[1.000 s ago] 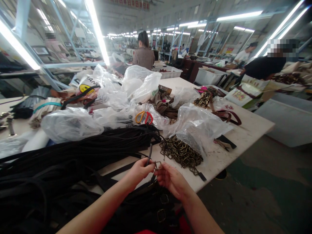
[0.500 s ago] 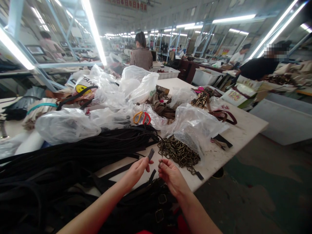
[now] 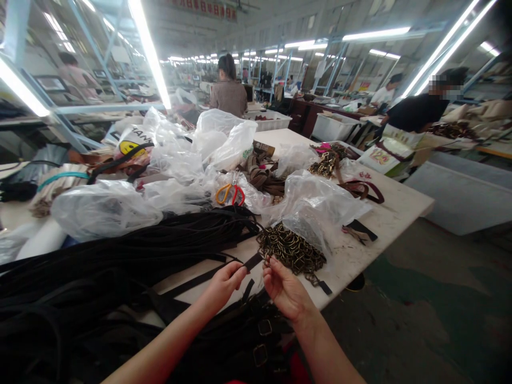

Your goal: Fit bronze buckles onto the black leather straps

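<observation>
My left hand (image 3: 228, 280) pinches a black strap (image 3: 253, 261) near its end, which points right toward my other hand. Thumb and fingertips of my right hand (image 3: 282, 285) close on a small metal buckle (image 3: 266, 261), partly hidden by the fingers. Strap end and buckle are very close; whether they touch I cannot tell. Just beyond my right hand is a heap of brass-coloured buckles (image 3: 294, 248). Long black straps (image 3: 120, 250) lie in a thick bundle to the left. Below my hands, black straps carry square buckles (image 3: 264, 327).
Clear plastic bags (image 3: 108, 208) cover much of the white table (image 3: 384, 221). Scissors (image 3: 230, 194) with yellow and red handles lie among them. A short black piece (image 3: 325, 287) sits near the table's right edge. Other people (image 3: 229, 90) work farther back.
My left hand has turned the strap end from pointing upward to pointing right, toward the buckle. My right hand has risen slightly with the buckle. The view has shifted a little.
</observation>
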Action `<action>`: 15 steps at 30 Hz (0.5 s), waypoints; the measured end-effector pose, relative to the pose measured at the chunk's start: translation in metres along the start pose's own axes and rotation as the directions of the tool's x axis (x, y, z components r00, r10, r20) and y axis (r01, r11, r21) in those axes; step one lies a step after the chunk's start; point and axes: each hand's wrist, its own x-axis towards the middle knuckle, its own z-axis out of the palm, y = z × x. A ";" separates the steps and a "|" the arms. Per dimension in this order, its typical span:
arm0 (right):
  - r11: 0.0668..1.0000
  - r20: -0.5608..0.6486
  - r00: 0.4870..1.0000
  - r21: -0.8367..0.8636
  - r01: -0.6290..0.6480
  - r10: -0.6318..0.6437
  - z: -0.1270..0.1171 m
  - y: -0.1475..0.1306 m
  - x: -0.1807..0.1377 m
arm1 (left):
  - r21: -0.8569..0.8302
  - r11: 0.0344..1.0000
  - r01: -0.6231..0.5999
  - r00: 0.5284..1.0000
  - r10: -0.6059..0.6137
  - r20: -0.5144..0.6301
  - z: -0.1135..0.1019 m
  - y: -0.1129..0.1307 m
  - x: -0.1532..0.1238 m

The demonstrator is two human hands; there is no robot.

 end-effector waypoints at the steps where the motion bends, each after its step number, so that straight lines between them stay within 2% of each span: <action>1: 0.999 0.000 0.999 0.033 -0.032 0.032 -0.001 0.000 0.001 | 0.010 1.000 0.000 1.000 0.000 0.008 0.000 0.000 0.000; 4: 0.992 0.013 0.995 0.082 -0.098 0.097 -0.006 0.002 0.002 | 0.053 0.998 -0.020 0.998 0.016 0.063 -0.001 -0.001 -0.002; 7: 0.973 0.050 0.981 0.126 -0.192 0.187 -0.009 0.003 0.002 | 0.168 0.980 -0.104 0.991 0.089 0.096 -0.007 0.000 -0.002; 11: 0.934 0.100 0.951 0.182 -0.307 0.293 -0.006 0.004 -0.002 | 0.365 0.901 -0.233 0.972 0.206 0.113 -0.014 0.000 -0.002; 15: 0.928 0.146 0.939 0.169 -0.333 0.311 0.000 0.005 -0.008 | 0.441 0.842 -0.311 0.950 0.283 0.131 -0.017 0.002 -0.001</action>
